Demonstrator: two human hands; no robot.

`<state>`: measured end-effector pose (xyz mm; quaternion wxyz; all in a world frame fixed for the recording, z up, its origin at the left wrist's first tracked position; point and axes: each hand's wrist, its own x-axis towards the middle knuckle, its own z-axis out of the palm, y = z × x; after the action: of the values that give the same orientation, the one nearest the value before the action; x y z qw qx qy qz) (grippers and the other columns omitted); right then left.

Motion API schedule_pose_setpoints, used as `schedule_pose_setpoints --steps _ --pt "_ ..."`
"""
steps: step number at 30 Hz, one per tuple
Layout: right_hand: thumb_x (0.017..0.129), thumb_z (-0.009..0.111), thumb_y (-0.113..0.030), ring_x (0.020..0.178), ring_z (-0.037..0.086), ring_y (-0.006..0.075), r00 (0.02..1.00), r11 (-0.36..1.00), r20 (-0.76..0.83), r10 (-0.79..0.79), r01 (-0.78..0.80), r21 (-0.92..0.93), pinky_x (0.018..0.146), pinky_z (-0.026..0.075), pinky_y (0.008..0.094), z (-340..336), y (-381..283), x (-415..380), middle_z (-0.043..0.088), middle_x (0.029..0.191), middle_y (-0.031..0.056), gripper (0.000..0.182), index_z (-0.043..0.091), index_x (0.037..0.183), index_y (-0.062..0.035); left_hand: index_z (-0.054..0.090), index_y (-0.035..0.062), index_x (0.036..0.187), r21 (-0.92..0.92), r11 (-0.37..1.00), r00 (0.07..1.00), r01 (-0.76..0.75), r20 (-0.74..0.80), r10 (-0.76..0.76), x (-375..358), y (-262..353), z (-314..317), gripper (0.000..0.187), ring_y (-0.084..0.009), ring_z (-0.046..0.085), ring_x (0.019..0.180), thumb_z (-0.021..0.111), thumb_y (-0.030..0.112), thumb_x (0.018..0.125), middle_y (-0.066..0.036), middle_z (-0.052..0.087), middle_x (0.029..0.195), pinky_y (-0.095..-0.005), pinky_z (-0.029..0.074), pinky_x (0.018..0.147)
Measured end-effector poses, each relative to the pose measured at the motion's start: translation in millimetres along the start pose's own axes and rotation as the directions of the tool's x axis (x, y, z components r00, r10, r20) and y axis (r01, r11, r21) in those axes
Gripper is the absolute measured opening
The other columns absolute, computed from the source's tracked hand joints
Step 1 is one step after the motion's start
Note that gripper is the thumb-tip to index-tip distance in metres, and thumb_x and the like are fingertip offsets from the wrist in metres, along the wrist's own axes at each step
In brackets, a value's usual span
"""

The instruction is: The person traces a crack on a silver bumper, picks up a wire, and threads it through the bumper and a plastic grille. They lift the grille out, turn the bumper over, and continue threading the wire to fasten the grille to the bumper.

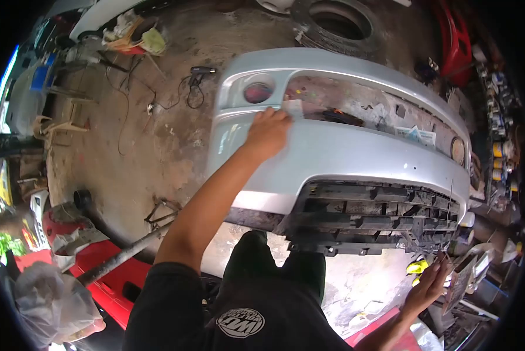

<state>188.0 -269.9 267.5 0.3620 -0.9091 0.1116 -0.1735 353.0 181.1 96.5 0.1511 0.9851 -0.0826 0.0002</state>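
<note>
A silver car bumper cover [356, 146] stretches across the middle of the view, with a round hole at each end of its upper opening. My left hand [268, 133] has its fingers curled over the edge of the bumper near the left hole. A black plastic grille [379, 212] fills the lower opening, close to my legs. Below the grille's right end, my right hand [429, 285] is closed, its fingertips up beside the cluttered shelf area. Whatever those fingers may hold is too small to make out.
A heat-gun-shaped tool [201, 71] with a cord lies on the concrete floor. A large tyre [338, 26] lies behind the bumper. Red panels [107, 275] and a grey pole [125, 255] are at lower left. Parts and cans [499, 155] crowd the right side.
</note>
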Motion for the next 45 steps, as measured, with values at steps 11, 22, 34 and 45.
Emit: schedule_pose_setpoints --steps 11,22,34,45 --pt "0.107 0.045 -0.015 0.059 0.037 0.0049 0.995 0.993 0.042 0.089 -0.092 0.08 0.053 0.029 0.0237 -17.5 -102.5 -155.9 0.042 0.066 -0.0036 0.032 0.064 0.124 0.0042 0.068 0.0075 0.117 -0.42 0.906 0.997 0.06 -0.025 -0.078 -288.5 28.1 -4.2 0.028 -0.0349 0.06 0.101 0.061 0.012 0.09 -0.014 0.062 0.106 -0.0457 0.05 0.088" --pt "0.106 0.05 -0.015 0.062 0.051 0.0107 0.915 0.99 0.403 0.018 -0.074 0.124 0.061 0.044 0.0276 -31.0 -68.5 -205.8 0.054 0.065 0.003 0.026 0.066 0.119 0.0007 0.068 0.0067 0.119 -0.313 0.837 0.836 0.449 0.477 -0.27 -490.3 27.1 43.5 0.035 -0.0373 0.062 0.113 0.054 0.029 0.096 -0.02 0.067 0.113 -0.0467 0.049 0.099" --pt "0.107 0.05 -0.021 0.06 0.056 0.0127 0.845 0.962 0.469 0.256 -0.272 -0.035 0.058 0.047 0.0296 -89.5 34.0 -296.2 0.062 0.068 0.0067 0.03 0.066 0.117 0.0023 0.064 0.0098 0.125 -0.216 0.943 0.759 0.252 0.649 -0.054 -470.2 116.7 52.0 0.038 -0.0373 0.059 0.116 0.059 0.033 0.095 -0.018 0.062 0.121 -0.0474 0.049 0.099" --pt "0.105 0.052 -0.019 0.072 0.071 0.0254 0.873 0.952 0.403 0.273 -0.306 0.018 0.069 0.054 0.0361 -97.6 64.3 -317.6 0.071 0.079 0.0159 0.026 0.065 0.117 -0.0006 0.062 0.0037 0.126 -0.364 0.918 0.817 0.157 0.57 0.086 -448.7 147.1 22.2 0.041 -0.0368 0.059 0.116 0.06 0.031 0.096 -0.02 0.062 0.122 -0.043 0.047 0.101"
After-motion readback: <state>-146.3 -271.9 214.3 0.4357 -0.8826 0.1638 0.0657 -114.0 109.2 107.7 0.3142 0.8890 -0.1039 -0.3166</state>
